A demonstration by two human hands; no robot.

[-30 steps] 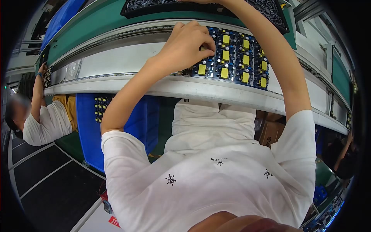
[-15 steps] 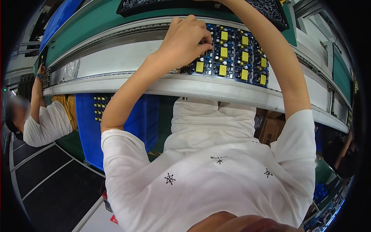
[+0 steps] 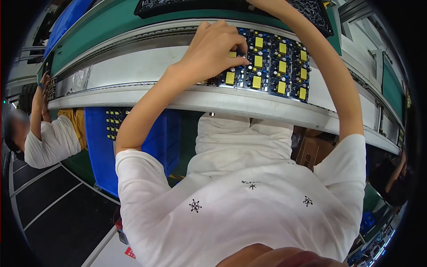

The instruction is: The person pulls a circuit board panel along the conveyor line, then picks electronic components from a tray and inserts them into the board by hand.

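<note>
Since the earlier frame the left hand [image 3: 209, 51] has slid a little to the right and down over the circuit board panel [image 3: 271, 64], its fingertips now at the panel's upper left part, and the right forearm has swung slightly outward; the co-worker's arm [image 3: 38, 107] at the far left has risen a touch.

Head view: the picture is turned over, so the person's white shirt fills the bottom and the conveyor surface [image 3: 133, 66] curves across the top. The left hand lies knuckles-up on the blue circuit board panel, fingers curled together in a narrow grip, their tips pinched at a small yellow part [image 3: 232, 54] on the board; whether the part is held or only pressed I cannot tell. The panel lies flat on the conveyor surface, close to its near metal rail [image 3: 249, 104], and carries rows of yellow block components and small dark and silver parts. The right hand [image 3: 260, 3] reaches far up to the black parts tray [image 3: 311, 13] on the green belt behind the conveyor; most of it is cut off by the picture's edge, so its grip cannot be told. Under the rail stands a blue bin [image 3: 104, 151] with more yellow-topped boards inside. At the left another person in a white shirt reaches up to the same line.
</note>
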